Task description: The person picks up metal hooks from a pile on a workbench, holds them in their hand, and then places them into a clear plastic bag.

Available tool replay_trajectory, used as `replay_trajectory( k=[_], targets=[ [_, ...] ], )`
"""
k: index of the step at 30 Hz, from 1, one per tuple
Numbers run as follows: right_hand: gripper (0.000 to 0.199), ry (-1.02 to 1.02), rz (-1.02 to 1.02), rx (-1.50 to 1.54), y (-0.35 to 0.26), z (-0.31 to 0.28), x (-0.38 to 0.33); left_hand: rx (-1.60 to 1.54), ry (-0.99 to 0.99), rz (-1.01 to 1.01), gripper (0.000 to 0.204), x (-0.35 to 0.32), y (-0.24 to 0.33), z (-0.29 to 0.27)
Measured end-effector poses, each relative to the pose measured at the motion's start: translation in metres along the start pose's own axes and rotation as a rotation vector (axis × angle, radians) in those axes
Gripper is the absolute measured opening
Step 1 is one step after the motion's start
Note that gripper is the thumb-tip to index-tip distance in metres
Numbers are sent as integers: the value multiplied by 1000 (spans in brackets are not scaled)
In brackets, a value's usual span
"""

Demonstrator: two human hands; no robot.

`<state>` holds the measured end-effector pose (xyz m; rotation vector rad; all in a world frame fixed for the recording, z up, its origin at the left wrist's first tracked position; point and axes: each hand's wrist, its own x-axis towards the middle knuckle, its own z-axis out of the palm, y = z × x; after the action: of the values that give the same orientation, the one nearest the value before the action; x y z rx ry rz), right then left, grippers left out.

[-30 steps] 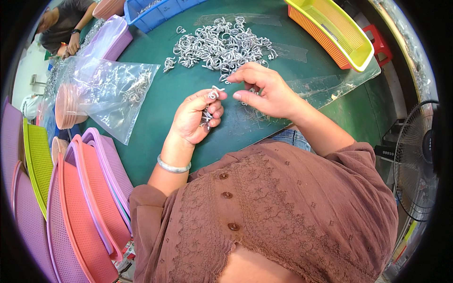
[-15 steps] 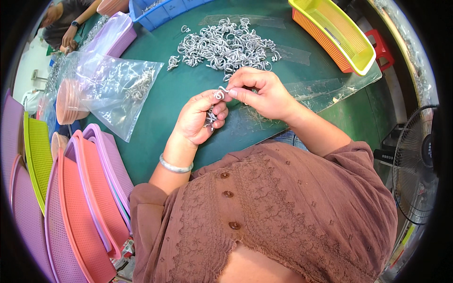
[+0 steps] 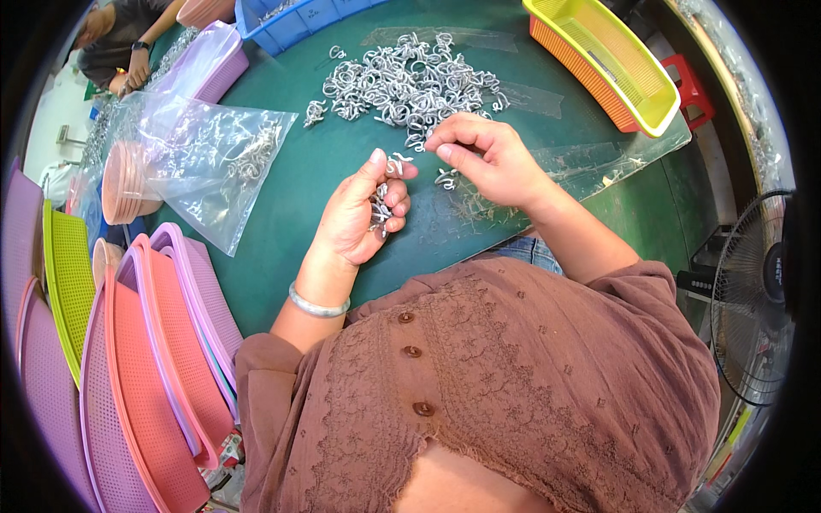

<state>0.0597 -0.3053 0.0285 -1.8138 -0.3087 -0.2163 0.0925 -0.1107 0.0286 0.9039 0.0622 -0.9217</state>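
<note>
My left hand (image 3: 357, 209) is closed around several silvery metal rings (image 3: 380, 208) with curled ends. Between its thumb and forefinger, one more curled ring (image 3: 396, 163) sticks up at the top. To the right, my right hand (image 3: 494, 161) is bent over the table, thumb and forefinger a little apart, with no piece visible between them. Its forefinger tip is beside a ring (image 3: 416, 140) at the near edge of a loose pile of such rings (image 3: 410, 84); whether they touch I cannot tell. Another small ring (image 3: 445, 179) lies just below the right thumb.
A clear plastic bag (image 3: 222, 171) with metal pieces lies left on the green table (image 3: 291, 231). A yellow-and-orange basket (image 3: 611, 77) stands far right, a blue crate (image 3: 299, 21) at the back. Stacked baskets (image 3: 162, 342) fill the near left. A fan (image 3: 753, 291) stands right; another person's hand (image 3: 137, 68) is far left.
My right hand has left the ring at my left fingertips and moved slightly up and right to the pile's near edge. My left thumb has lifted. A ring below the right hand is uncovered.
</note>
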Motion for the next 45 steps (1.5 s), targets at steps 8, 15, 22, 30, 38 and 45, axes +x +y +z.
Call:
replay_trajectory(
  k=[8,15,22,30,38,45],
  targets=[
    [19,-85,-67,-365,10,-26,-11,-241,-244,-59,40,4,-4,-16],
    [23,-266,-32,-503,7,-35,-20,-240,-150,32,38,2,-5,-19],
    [15,-93,205,-148,13,-36,-20,-118,-44,11,22,3,-8,-11],
    [13,-88,395,869,14,-25,-20,60,67,20,23,-1,-9,6],
    [11,-144,195,835,20,-12,-18,87,1,25,20,-7,-8,15],
    [12,-57,-80,336,6,-3,-17,198,77,169,15,-7,-15,24]
  ],
)
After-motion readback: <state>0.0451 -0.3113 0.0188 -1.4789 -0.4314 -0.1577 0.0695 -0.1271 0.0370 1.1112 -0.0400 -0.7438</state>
